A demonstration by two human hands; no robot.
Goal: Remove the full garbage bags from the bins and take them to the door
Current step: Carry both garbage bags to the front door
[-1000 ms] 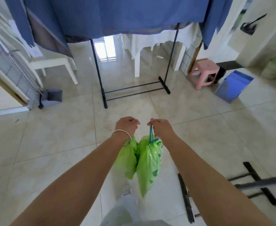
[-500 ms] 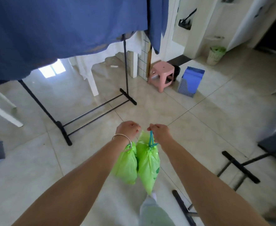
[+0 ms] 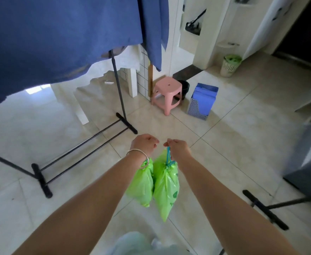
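Two tied green garbage bags hang in front of me above the tiled floor. My left hand [image 3: 145,144], with a silver bangle on the wrist, is closed on the top of the left green bag [image 3: 141,183]. My right hand [image 3: 178,147] pinches the blue drawstring of the right green bag [image 3: 166,190], which hangs longer. The bags touch side by side. A white slatted bin [image 3: 229,66] with a green liner stands by the far wall at the upper right, next to a dark doorway [image 3: 305,28].
A black drying rack [image 3: 121,107] draped with blue cloth [image 3: 62,37] fills the left and top. A pink stool [image 3: 167,92], a dark bucket [image 3: 185,88] and a blue perforated bin [image 3: 202,101] stand ahead. Another black rack foot [image 3: 265,208] lies at lower right.
The view has swung right and moved forward: the rack slid left, the pink stool, blue bin and white bin came closer. Both hands keep the same hold on the bags.
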